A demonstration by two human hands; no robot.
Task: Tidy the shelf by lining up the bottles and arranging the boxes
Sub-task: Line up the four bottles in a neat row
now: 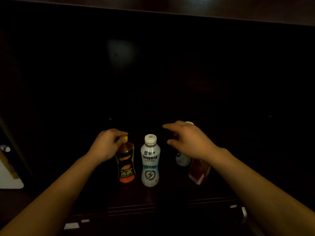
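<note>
On the dark shelf (170,199), the left hand (106,144) is gripping the HI-TIGER bottle (126,167) at its cap. The right hand (189,140) is hovering, fingers (171,127) spread.

Shelf (153,199), orange bottle (126,167), white bottle (150,163), red box (198,172)

A white flat panel (10,178) sits at the far left edge, two small white patches (71,226) show near the bottom, and a curved metal piece (244,213) glints lower right
</note>
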